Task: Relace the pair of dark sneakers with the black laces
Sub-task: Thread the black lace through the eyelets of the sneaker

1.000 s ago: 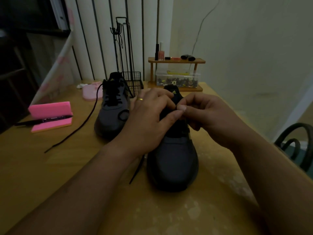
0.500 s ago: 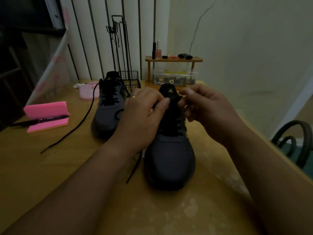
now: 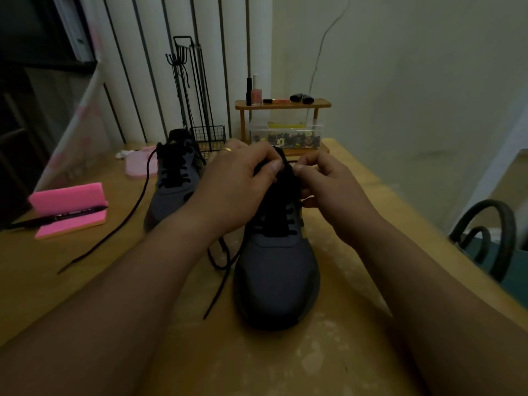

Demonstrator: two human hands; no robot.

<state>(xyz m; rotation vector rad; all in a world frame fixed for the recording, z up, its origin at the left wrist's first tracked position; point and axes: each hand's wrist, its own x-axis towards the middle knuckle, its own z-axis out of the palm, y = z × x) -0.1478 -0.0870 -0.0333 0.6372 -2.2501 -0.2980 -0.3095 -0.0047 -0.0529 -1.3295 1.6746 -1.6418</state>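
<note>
On the near edge of the wooden table (image 3: 85,281), the near sneaker (image 3: 277,270) stands upright, toe toward the camera. One loose end of its black lace (image 3: 220,287) hangs off the left side and runs onto the table.

Grip state: the left hand (image 3: 237,190) is curled over the left side of the tongue, thumb tip pressed against dark material at the top. The right hand (image 3: 331,190) meets it from the right, thumb and forefinger closed in a tight pinch on the same spot. Both hands are nearly fully closed. Whether the pinched material is lace or tongue cannot be told, as dim light merges the two. The hands hide the tongue's top and upper eyelets.

Behind and to the left, the far sneaker (image 3: 174,184) is laced, and its lace (image 3: 125,218) trails forward across the table. Further left lies a pink foam block (image 3: 67,198) with a marker (image 3: 71,215) on it; the barrel print is too blurred to read.

At the back stands a small wooden shelf (image 3: 283,104) over a clear box (image 3: 285,135).
</note>
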